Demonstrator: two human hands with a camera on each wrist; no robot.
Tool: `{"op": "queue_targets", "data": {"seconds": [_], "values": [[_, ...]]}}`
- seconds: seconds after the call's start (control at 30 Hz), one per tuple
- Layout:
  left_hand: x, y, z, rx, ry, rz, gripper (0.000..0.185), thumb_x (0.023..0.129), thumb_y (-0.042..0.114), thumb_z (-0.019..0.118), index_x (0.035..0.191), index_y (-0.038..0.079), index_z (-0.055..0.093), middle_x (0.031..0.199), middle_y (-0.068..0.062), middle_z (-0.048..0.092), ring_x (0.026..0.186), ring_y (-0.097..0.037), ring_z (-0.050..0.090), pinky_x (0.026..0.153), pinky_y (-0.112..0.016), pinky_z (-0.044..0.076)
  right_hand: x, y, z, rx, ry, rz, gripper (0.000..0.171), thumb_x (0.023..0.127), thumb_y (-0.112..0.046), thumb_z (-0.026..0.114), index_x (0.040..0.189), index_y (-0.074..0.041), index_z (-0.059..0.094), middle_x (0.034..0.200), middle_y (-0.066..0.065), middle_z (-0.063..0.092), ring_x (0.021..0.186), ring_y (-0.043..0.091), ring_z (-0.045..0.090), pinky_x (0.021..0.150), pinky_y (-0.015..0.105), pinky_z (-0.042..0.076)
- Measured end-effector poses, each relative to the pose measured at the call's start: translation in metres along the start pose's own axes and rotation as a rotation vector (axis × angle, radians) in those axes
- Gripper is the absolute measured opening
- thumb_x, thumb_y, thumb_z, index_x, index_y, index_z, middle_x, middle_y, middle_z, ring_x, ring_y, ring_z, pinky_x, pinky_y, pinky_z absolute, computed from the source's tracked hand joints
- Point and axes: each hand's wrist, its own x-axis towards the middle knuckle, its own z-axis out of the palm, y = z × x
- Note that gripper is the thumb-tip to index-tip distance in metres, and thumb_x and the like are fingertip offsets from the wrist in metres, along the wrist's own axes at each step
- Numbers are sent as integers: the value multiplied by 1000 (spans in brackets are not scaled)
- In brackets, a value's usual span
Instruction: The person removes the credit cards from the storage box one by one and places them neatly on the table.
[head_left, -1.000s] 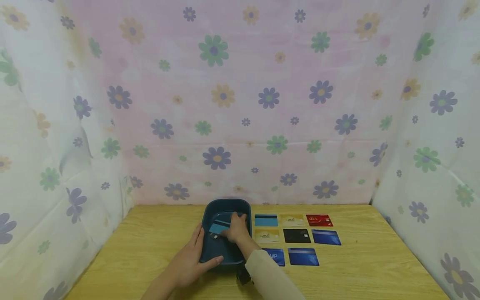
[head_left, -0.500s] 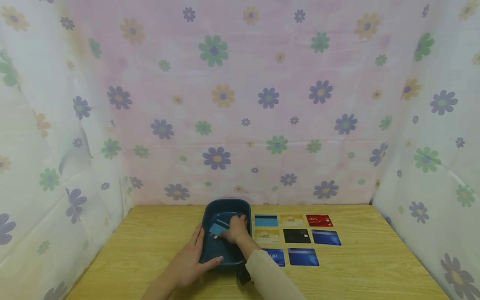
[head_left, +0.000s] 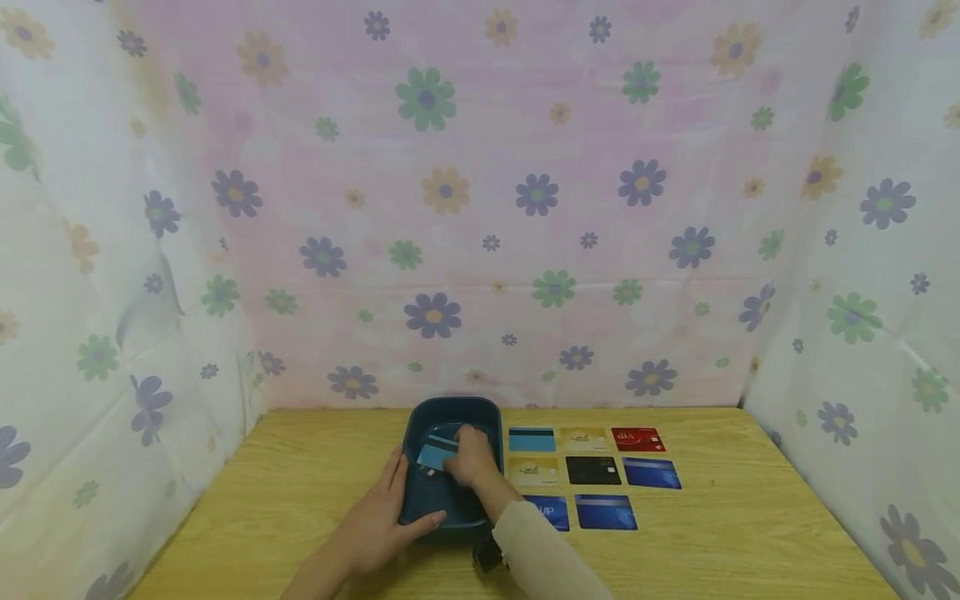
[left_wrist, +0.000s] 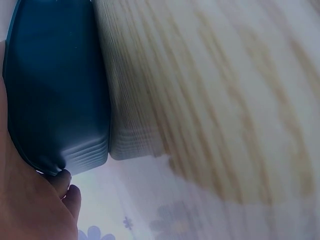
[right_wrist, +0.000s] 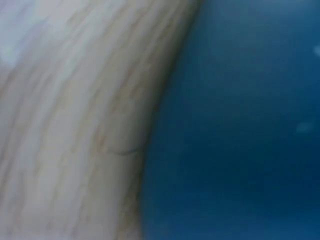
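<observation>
Floral fabric [head_left: 480, 208], pale pink and white with purple, green and orange flowers, is hanging behind and to both sides of a light wooden table [head_left: 300, 483]. Near the back edge of that table a dark blue plastic tray [head_left: 420, 500] is sitting, and the left hand [head_left: 378, 521] is holding it by its left wall and near corner, with the thumb hooking over the front rim and the fingers lying along the outside. The left wrist view is showing the same blue wall pressed against the palm, with two fingertips [left_wrist: 67, 192] curling at the tray's lower corner.

Inside the tray, the right hand [head_left: 471, 457] is reaching down with its fingers bent around a light blue card [head_left: 433, 456], which is tilting up off the tray floor, just left of the hand; the grasp looks like a pinch, though the fingertips themselves are hidden behind the knuckles. A beige sleeve [head_left: 543, 558] is covering the right forearm. The right wrist view is blurred, showing only the blue tray beside wood grain.

Right of the tray, cards are lying flat in rows: a blue striped card [head_left: 532, 439], a gold card [head_left: 584, 438] and a red card [head_left: 637, 439] at the back, a second gold card [head_left: 534, 471], a black card [head_left: 593, 470] and a dark blue card [head_left: 652, 472] in the middle, and two blue cards [head_left: 606, 512] nearest, one partly hidden by the sleeve.
</observation>
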Motion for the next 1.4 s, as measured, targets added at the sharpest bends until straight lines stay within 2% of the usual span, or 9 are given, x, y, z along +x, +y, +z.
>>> {"op": "queue_targets", "data": {"seconds": [0.07,0.2,0.3,0.43,0.73,1.0,1.3,1.4], "values": [[0,-1,0,1,1,-5,117,89,76,57,163,-1,11,171,-19,3,146,-46,36,110,-61,40,0,1,-2,59,17,-4,34,82,1,73,113,5,62,110,20,64,105,38,62,88,50,53],[2,-1,1,-1,0,-16,118,88,78,56,163,0,10,171,-19,2,145,-47,36,110,-61,40,2,1,-4,163,51,8,40,80,9,63,120,6,60,116,20,64,111,38,60,89,50,52],[2,0,1,-6,-7,-26,119,88,79,56,164,0,9,171,-18,1,146,-46,35,111,-61,39,3,2,-2,199,79,34,41,82,9,62,122,5,60,118,19,63,106,34,60,86,48,52],[1,1,0,-13,-11,-25,119,88,78,57,163,0,9,171,-18,1,147,-45,34,111,-61,39,2,2,-2,217,123,47,38,81,9,64,118,4,62,111,16,62,94,29,58,80,46,52],[0,1,0,-19,-9,-26,117,89,76,58,163,0,10,171,-19,2,147,-46,34,111,-61,39,0,-1,-5,263,173,27,30,80,10,65,109,2,64,102,15,64,93,30,63,81,47,54],[-1,3,-2,-10,-4,-17,117,88,77,57,163,0,10,171,-19,2,147,-45,34,111,-61,39,2,-2,-5,318,162,35,24,87,5,70,111,3,67,97,12,63,89,26,64,78,44,55],[1,1,0,-2,2,-23,118,88,78,57,164,1,11,171,-18,3,146,-45,36,110,-61,40,0,-3,-6,336,162,34,19,89,5,70,108,2,70,94,11,59,81,19,58,71,38,52],[1,1,0,-6,-4,-24,118,88,78,57,163,0,12,171,-18,3,146,-46,36,110,-61,40,-1,-4,-5,421,143,27,20,91,8,66,110,5,68,93,12,55,72,18,60,64,38,57]]}}
